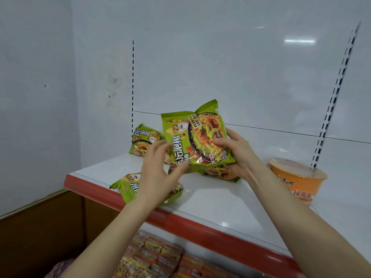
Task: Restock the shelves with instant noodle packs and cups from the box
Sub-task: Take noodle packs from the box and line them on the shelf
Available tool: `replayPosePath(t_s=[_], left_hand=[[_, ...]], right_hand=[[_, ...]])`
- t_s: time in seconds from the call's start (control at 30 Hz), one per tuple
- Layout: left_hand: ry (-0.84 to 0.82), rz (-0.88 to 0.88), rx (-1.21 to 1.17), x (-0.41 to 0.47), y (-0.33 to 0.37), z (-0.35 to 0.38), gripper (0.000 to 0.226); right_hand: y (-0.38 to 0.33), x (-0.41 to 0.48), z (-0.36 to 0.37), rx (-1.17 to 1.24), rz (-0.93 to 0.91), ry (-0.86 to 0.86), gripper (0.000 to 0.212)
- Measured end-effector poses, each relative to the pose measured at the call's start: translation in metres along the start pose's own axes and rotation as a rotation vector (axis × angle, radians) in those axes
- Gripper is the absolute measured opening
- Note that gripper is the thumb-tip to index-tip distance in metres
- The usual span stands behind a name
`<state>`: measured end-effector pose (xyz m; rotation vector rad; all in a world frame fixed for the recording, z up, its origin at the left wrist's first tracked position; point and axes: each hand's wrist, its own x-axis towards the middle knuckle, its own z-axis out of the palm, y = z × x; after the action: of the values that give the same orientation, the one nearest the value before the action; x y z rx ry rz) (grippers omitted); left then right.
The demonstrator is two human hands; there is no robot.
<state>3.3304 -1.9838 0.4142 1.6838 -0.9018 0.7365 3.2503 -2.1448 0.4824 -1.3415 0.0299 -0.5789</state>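
Box: I see the brown cardboard box (40,227) low at the far left, below the shelf's left end.
Left post: a slotted post (133,77) runs up the white back panel (220,67), just behind the rear pack.
Rear pack: a green noodle pack (143,141) leans upright against the back at the left.
Front pack: another green pack (124,187) lies flat near the front edge, partly hidden under my view of the left wrist.
Left hand: the left hand (158,169) has its fingers spread and loosely bent at the left edge of the held pack. I cannot tell if they touch it.
Held pack: the held pack (192,137) is raised above the shelf, tilted, its printed face toward me.
Low pack: one more green pack (220,173) lies on the shelf under the held one, mostly covered.
Right hand: the right hand (239,155) grips the held pack's right side, thumb on the front.
Cup: an orange noodle cup (297,177) stands upright at the right, apart from the packs.
Right post: a second slotted post (337,87) rises behind the cup.
Edges: the shelf (210,197) is white with a red front strip (180,219) running down to the right.
Open room: bare shelf lies between the low pack and the cup.
Below: red and orange packs (152,257) fill the lower level.
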Motion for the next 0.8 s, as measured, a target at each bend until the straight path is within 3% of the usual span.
replayPosePath(t_s=[0.1,0.2,0.23,0.3,0.37,0.43,0.53,0.67,0.73,0.8], left_hand=[[-0.04,-0.46,-0.294,0.008,0.007,-0.009,0.081],[-0.21,-0.687,-0.668,0.013,0.008,-0.01,0.099],[-0.218,-0.69,-0.722,0.013,0.007,-0.01,0.095],[-0.185,-0.64,-0.71,0.015,0.003,-0.015,0.062],[-0.168,-0.558,-0.58,0.02,-0.002,-0.026,0.044],[-0.189,-0.427,-0.433,0.027,-0.004,-0.038,0.038],[-0.233,-0.241,-0.275,0.034,-0.007,-0.046,0.038],[-0.258,-0.197,-0.203,0.041,-0.012,-0.054,0.042],[-0.248,-0.212,-0.186,0.044,-0.016,-0.056,0.042],[-0.191,-0.244,-0.129,0.044,-0.021,-0.055,0.056]], right_hand=[[0.001,0.001,0.0,0.052,0.006,-0.028,0.034],[0.008,0.002,0.003,0.09,0.028,-0.059,0.04],[0.009,0.002,0.004,0.082,0.037,-0.065,0.04],[0.01,0.005,0.002,-0.005,0.017,-0.04,0.038],[0.006,0.008,-0.004,-0.292,-0.105,0.073,0.041],[-0.003,0.011,-0.008,-0.626,-0.285,0.184,0.061],[-0.017,0.013,-0.002,-0.883,-0.408,0.006,0.073],[-0.029,0.01,0.009,-0.926,-0.191,-0.339,0.043],[-0.023,0.008,0.014,-0.951,-0.224,-0.308,0.025],[-0.015,0.01,0.017,-0.956,-0.296,-0.168,0.013]])
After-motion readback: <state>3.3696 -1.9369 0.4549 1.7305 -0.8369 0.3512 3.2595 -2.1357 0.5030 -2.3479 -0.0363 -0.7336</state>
